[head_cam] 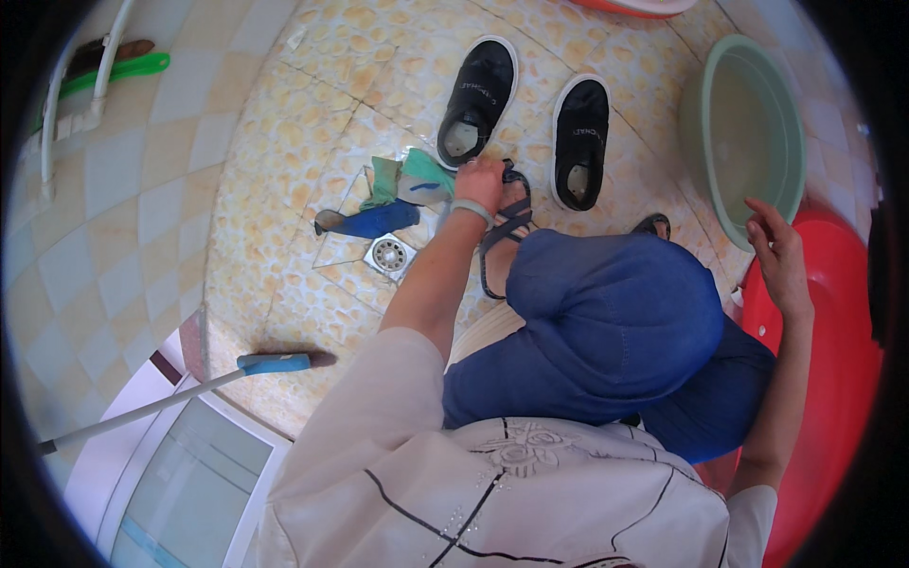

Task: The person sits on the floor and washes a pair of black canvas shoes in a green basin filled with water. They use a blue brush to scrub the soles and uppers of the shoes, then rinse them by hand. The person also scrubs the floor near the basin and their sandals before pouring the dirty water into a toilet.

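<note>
My left hand (480,188), a pale bangle at its wrist, is bent down by my sandalled foot (505,231). It lies at the heel of a black slip-on shoe (479,85); its fingertips are hidden, so a grip cannot be made out. Close on its left are a crumpled green and whitish wrapper or cloth (426,172) and a blue one (380,219). A second black slip-on shoe (582,142) sits to the right. My right hand (780,263) hovers by the near rim of a pale green basin (795,135) of cloudy water, fingers apart and holding nothing.
A floor drain (390,254) is set in the patterned tiles. Behind my right arm lies a large red plastic tub (831,355). A long-handled brush (273,364) leans at the lower left near a glazed door (192,476). A green-handled brush (135,69) rests behind white wall pipes.
</note>
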Available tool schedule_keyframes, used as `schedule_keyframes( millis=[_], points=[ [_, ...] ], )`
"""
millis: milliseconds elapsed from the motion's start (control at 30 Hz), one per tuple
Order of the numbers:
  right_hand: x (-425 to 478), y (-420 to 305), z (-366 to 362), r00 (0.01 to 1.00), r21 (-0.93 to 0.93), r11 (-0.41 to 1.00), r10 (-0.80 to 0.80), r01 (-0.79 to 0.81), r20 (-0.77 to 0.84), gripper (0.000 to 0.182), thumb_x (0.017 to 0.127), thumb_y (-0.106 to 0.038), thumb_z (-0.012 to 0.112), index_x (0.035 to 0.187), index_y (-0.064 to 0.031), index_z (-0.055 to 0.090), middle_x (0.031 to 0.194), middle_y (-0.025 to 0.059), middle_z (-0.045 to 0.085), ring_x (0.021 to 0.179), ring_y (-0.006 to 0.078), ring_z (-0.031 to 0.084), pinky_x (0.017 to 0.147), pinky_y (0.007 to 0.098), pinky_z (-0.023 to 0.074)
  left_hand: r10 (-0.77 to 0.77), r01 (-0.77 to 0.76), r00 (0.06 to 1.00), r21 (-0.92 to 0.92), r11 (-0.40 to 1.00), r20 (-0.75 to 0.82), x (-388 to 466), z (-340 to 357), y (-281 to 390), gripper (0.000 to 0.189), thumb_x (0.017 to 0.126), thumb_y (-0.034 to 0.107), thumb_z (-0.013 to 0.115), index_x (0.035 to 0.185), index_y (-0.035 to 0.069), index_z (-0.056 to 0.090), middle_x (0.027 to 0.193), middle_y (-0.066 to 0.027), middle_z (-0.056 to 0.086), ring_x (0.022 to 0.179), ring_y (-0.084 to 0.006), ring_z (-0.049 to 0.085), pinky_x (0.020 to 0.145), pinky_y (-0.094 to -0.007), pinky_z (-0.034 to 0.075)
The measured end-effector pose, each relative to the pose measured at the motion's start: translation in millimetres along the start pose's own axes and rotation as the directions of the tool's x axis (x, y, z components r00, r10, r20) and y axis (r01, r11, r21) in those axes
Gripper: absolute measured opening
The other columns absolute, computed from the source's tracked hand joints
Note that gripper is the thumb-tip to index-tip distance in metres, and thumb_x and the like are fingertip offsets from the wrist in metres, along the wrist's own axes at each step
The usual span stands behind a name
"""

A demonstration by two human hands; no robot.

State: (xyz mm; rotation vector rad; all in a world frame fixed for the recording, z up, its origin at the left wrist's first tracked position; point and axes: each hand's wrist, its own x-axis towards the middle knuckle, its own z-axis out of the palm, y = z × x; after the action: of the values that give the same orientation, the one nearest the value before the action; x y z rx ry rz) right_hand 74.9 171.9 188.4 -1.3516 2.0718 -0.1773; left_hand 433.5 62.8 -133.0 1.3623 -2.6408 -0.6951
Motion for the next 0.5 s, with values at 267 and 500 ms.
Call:
schedule_keyframes(
  millis=[267,500],
  points=[
    [0.9,-8.0,0.4,0.999,0.044,0.999,0.032,-0.032,-0.003,0.026,0.09,-0.006,0.053,0.116,-0.0008,0.055,0.077,0.0035,0.05,0.071,0.0106,0.048,0.066,0.0242,0.0419,0.224,-0.227,0.92,-0.028,0.973,0.32,23.2,-14.0,4.8,0.026,0.077,0.011,0.057,0.102,0.012,0.063,0.093,-0.0095,0.058,0.089,-0.0305,0.059,0.077,-0.0387,0.049],
    [-0.4,-8.1,-1.9,0.999,-0.006,1.0,0.023,-0.023,-0.023,0.026,0.09,-0.004,0.053,0.116,-0.0014,0.055,0.076,0.0044,0.05,0.07,0.0118,0.048,0.065,0.0245,0.0419,0.387,-0.392,0.882,-0.039,0.919,0.269,7.9,-14.4,-8.8,0.03,0.077,0.01,0.055,0.107,0.01,0.062,0.099,-0.0069,0.056,0.097,-0.0281,0.055,0.079,-0.0366,0.049]
  ],
)
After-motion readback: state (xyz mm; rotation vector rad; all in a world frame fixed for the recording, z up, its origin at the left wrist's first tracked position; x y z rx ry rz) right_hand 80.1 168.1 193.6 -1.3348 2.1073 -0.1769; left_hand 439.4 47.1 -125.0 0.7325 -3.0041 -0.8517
